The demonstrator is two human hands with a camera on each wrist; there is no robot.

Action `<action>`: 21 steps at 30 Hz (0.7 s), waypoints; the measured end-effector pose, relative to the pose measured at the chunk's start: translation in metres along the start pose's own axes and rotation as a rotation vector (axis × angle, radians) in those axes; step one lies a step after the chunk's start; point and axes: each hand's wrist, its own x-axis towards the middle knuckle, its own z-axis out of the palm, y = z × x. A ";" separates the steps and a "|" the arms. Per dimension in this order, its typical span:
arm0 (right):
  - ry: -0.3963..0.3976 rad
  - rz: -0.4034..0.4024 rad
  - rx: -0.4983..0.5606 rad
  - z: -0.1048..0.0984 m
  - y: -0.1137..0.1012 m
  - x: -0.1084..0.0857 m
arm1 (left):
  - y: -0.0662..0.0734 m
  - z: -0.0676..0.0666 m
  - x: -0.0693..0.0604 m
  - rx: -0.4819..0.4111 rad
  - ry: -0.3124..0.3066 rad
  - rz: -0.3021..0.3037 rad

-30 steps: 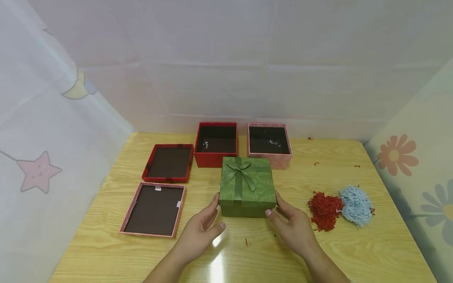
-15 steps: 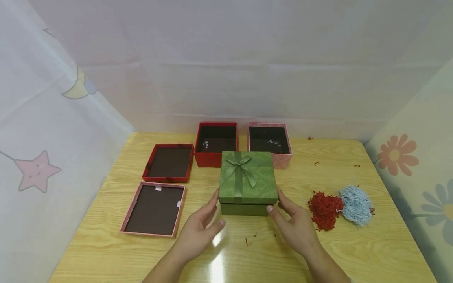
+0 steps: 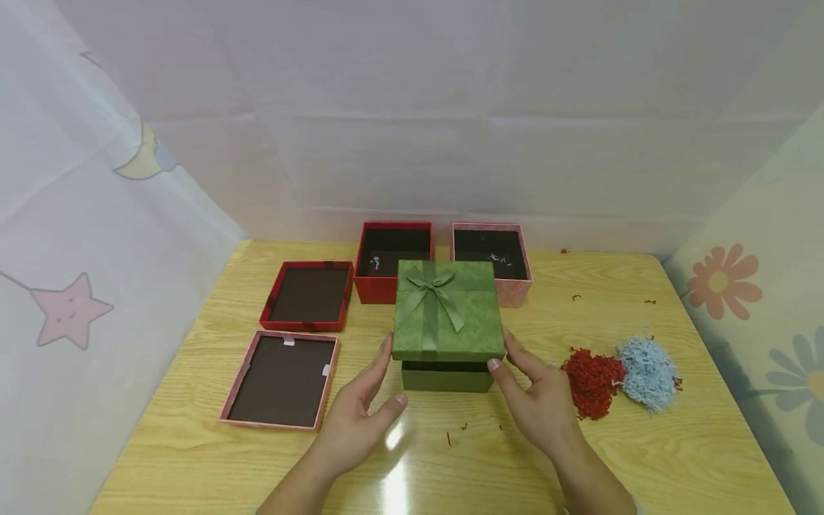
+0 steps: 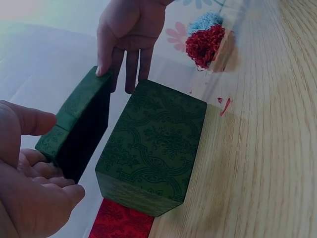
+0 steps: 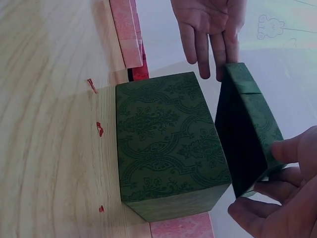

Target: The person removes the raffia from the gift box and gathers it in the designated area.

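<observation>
A green lid (image 3: 447, 311) with a ribbon bow is raised above the green box (image 3: 447, 377), leaving a dark gap at the front. My left hand (image 3: 355, 418) touches the lid's left side with its extended fingertips, its thumb apart from the lid in the head view. At the lid's near right corner, my right hand (image 3: 541, 404) pinches with the thumb in front and the fingers along the side. The lid's dark inner side (image 4: 89, 134) shows in the left wrist view. The inside of the green box is hidden.
A red box (image 3: 380, 290) and a pink box (image 3: 515, 292) stand open behind. At left lie an upturned red lid (image 3: 307, 295) and pink lid (image 3: 280, 379). Red paper shreds (image 3: 591, 383) and light-blue paper shreds (image 3: 646, 373) are piled at right. Stray shreds dot the table (image 3: 644, 458).
The green lid has risen off its box and shifted slightly left, opening the gap beneath it. Both hands moved up a little with it, while the box stayed in place.
</observation>
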 end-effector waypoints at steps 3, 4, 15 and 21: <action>0.026 -0.053 0.018 0.001 -0.001 0.001 | 0.000 0.000 -0.001 0.010 0.004 0.035; 0.032 -0.070 0.031 0.001 -0.002 0.001 | -0.001 0.000 -0.002 0.010 0.006 0.052; 0.061 -0.227 0.138 0.000 -0.007 0.004 | 0.002 -0.005 -0.003 -0.045 0.016 0.270; 0.027 -0.329 0.275 0.001 -0.011 0.006 | 0.003 -0.007 -0.001 -0.074 0.018 0.463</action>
